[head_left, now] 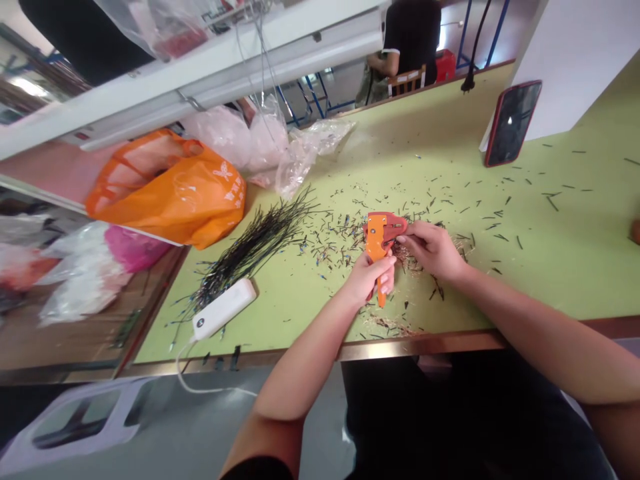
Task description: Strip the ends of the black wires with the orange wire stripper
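My left hand (369,277) is wrapped round the handles of an orange and red wire stripper (375,239), its head pointing away from me. At the right side of that head, my right hand (434,250) has thumb and fingers pinched together. Whatever lies between those fingertips is too small to make out. Short black wire offcuts (323,250) and thin copper-coloured strands (387,328) are scattered around and below both hands. Left of the stripper lies a long bundle of black wires (255,243), some with small blue parts at their ends.
A white power bank (225,309) with a white cable lies against the bundle's near end. Behind are an orange bag (185,193) and clear plastic bags (265,137). A phone (513,123) leans on a white post (575,63). Another person (413,33) sits beyond the table.
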Available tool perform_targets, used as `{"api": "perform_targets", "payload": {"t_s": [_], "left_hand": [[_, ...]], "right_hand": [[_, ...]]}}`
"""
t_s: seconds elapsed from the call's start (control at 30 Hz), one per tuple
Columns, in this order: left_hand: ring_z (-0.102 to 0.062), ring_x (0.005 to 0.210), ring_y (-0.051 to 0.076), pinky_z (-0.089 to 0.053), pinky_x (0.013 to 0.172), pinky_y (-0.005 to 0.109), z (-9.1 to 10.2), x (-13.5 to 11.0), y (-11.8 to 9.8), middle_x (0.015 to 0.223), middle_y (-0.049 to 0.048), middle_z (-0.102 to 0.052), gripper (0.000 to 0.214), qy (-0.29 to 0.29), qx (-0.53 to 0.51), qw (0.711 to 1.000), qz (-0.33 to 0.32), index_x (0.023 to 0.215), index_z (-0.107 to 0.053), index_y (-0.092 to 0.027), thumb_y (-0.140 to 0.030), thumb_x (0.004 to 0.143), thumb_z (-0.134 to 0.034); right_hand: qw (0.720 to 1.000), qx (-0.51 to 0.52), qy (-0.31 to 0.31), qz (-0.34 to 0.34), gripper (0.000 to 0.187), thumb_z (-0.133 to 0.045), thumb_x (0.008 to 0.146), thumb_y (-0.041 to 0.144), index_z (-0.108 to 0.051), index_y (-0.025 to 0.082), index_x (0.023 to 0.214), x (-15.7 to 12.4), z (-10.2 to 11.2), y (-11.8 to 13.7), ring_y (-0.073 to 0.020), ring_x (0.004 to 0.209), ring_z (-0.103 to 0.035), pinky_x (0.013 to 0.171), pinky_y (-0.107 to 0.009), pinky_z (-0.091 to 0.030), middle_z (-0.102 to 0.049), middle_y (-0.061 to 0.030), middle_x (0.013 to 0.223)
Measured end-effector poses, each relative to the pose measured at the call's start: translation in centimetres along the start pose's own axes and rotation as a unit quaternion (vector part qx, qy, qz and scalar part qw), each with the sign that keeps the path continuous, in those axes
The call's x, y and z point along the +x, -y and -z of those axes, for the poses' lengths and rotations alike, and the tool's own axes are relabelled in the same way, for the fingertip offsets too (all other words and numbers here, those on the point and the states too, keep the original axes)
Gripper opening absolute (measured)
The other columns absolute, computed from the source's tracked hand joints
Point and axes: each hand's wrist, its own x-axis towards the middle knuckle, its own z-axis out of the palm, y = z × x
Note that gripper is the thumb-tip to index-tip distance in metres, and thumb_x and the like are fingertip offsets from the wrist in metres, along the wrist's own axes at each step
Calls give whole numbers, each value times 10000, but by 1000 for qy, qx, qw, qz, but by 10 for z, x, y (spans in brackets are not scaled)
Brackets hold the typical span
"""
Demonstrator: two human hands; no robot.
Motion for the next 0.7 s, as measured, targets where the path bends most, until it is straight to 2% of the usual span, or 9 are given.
{"api": "perform_targets", "payload": {"t_s": [0.13, 0.23, 0.27, 0.33, 0.4, 0.47, 0.53, 0.63, 0.7], "left_hand": [[-664, 555, 137, -575, 597, 288, 10, 4, -6, 665, -55, -639, 454, -32, 58, 997, -29, 918, -558, -202, -482, 772, -884], [-729, 751, 192, -600, 754, 337, 22, 4, -11, 811, 15, -715, 403, -111, 192, 968, -115, 972, -599, -201, -466, 806, -854], [-729, 797, 204, -595, 807, 353, 26, 3, -13, 847, 31, -727, 351, -151, 258, 943, -147, 1000, -617, -206, -442, 844, -824], [-733, 901, 245, -577, 929, 412, 33, 0, -18, 951, 66, -753, 260, -234, 398, 867, -190, 1105, -660, -218, -373, 916, -751], [-737, 1029, 310, -547, 1031, 501, 39, -2, -23, 1091, 108, -772, 301, -264, 510, 793, -202, 1239, -677, -232, -275, 941, -687], [-690, 1228, 376, -473, 1152, 592, 43, -2, -26, 1262, 139, -754, 404, -242, 584, 740, -231, 1301, -679, -232, -167, 904, -653], [-557, 1443, 417, -333, 1272, 665, 46, -1, -27, 1419, 140, -701, 488, -228, 616, 706, -265, 1340, -675, -238, -108, 871, -638], [-329, 1619, 446, -123, 1332, 748, 48, 3, -26, 1565, 111, -612, 543, -242, 616, 699, -271, 1404, -660, -281, -108, 890, -639], [-219, 1663, 454, -101, 1329, 773, 48, 4, -26, 1632, 109, -549, 538, -267, 600, 706, -267, 1441, -646, -298, -135, 928, -635]], "right_hand": [[999, -3, -15, -37, 303, -605, 1068, 449, -748, 208, 952, 1, 7, -6, -174, 692, -642, 671, -319, -519, -750, -60, 822], [996, -21, -37, -83, 360, -594, 1061, 504, -741, 202, 930, 3, 14, -12, -169, 655, -613, 630, -309, -491, -734, -59, 791], [994, -26, -46, -91, 372, -598, 1057, 518, -740, 202, 923, 4, 16, -13, -169, 657, -608, 625, -308, -483, -731, -60, 790], [993, -31, -60, -94, 393, -606, 1048, 545, -740, 201, 912, 5, 18, -15, -169, 659, -594, 619, -308, -469, -721, -60, 784], [994, -26, -63, -86, 422, -603, 1043, 575, -736, 201, 901, 6, 18, -14, -165, 643, -570, 607, -309, -454, -708, -54, 766], [995, -16, -55, -81, 451, -585, 1046, 601, -728, 200, 895, 6, 18, -11, -161, 626, -550, 596, -310, -441, -699, -50, 755], [995, -8, -50, -82, 468, -574, 1048, 616, -721, 199, 893, 7, 17, -9, -160, 628, -550, 595, -311, -439, -699, -50, 760], [995, 3, -44, -91, 479, -585, 1039, 630, -719, 195, 888, 7, 17, -6, -160, 628, -557, 581, -305, -432, -694, -51, 755], [993, 14, -38, -107, 487, -588, 1036, 636, -723, 191, 892, 8, 18, -6, -155, 612, -547, 559, -298, -421, -682, -47, 738]]}}
